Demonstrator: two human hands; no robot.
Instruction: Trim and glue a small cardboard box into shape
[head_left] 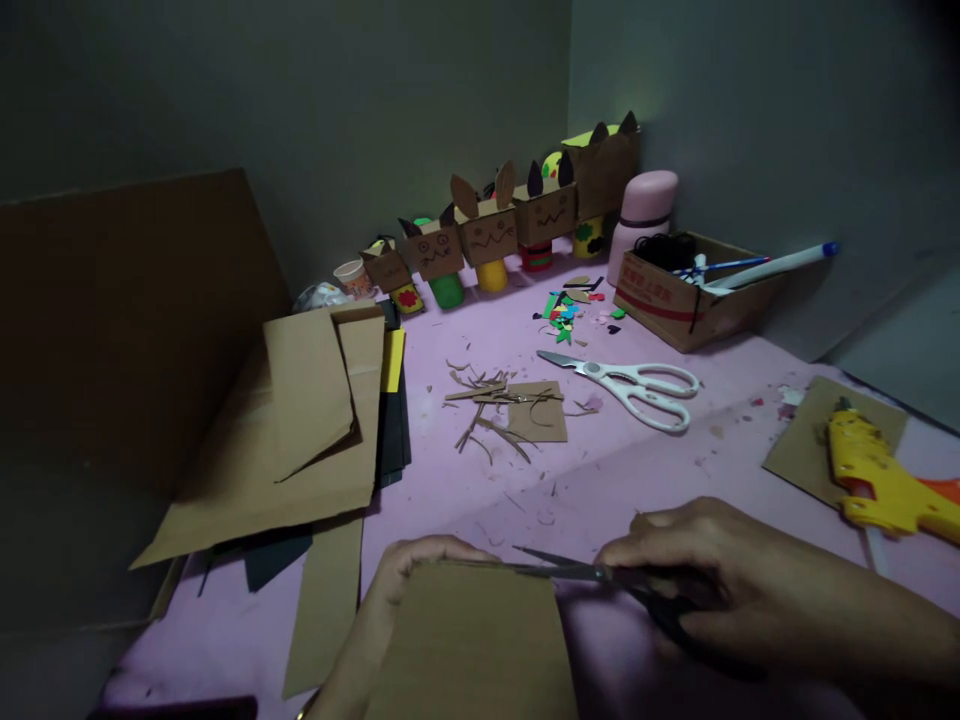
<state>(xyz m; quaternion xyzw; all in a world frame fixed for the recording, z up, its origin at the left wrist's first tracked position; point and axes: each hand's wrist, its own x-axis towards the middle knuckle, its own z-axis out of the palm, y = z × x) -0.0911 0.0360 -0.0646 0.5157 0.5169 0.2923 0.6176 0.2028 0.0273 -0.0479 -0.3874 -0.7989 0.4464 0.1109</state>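
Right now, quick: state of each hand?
Left hand: holding the cardboard piece, partly hidden behind it.
Right hand: closed around dark-handled scissors, which are open at the cardboard's top edge.

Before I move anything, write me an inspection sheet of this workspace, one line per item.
Surface: pink tabletop, littered with small scraps.
Job's things: cardboard piece; dark-handled scissors, blades parted at its upper edge.
Clutter: thin cardboard strips, colored cutouts, white-handled scissors, yellow glue gun, stacked cardboard sheets at left.
Hands: left hand holds the cardboard piece; right hand grips the dark-handled scissors.
Cables: dark tangle in the open carton; cannot tell whether it is cable.
Surroundings: row of cardboard-headed figures and a pink bottle near the walls.
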